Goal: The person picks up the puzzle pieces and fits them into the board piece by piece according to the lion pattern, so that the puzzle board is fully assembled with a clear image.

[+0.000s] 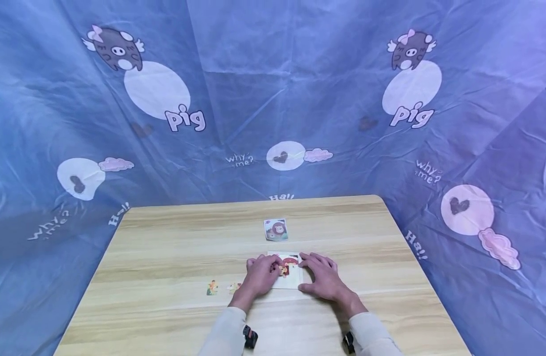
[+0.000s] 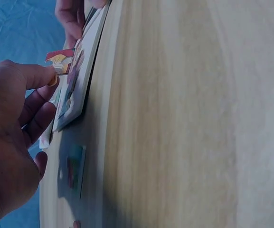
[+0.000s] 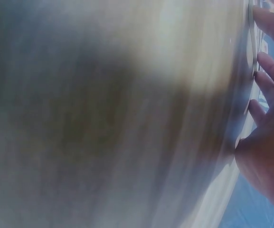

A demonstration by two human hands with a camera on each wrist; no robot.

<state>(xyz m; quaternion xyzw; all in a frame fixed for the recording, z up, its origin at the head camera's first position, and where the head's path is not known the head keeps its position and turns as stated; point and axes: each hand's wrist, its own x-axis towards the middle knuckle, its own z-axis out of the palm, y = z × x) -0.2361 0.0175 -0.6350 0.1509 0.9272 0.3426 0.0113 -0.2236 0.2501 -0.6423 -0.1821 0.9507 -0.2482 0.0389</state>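
A white puzzle board [image 1: 291, 283] lies on the table between the two hands, with coloured pieces in its upper part. My left hand [image 1: 260, 277] pinches a small puzzle piece [image 2: 61, 61] between thumb and forefinger over the board's left side. Red, yellow and white print shows on that piece, and it tilts up from the board in the left wrist view. At the board's right edge rests my right hand [image 1: 322, 278], its fingers spread and touching the edge. The board's left edge is partly hidden by the left hand.
A picture card [image 1: 276, 230] with a brown animal lies beyond the board. Left of the left hand are a loose orange-and-green puzzle piece [image 1: 212, 288] and a second pale piece [image 1: 232, 287], partly covered by the wrist. Blue printed cloth [image 1: 237, 113] hangs behind the wooden table [image 1: 175, 237].
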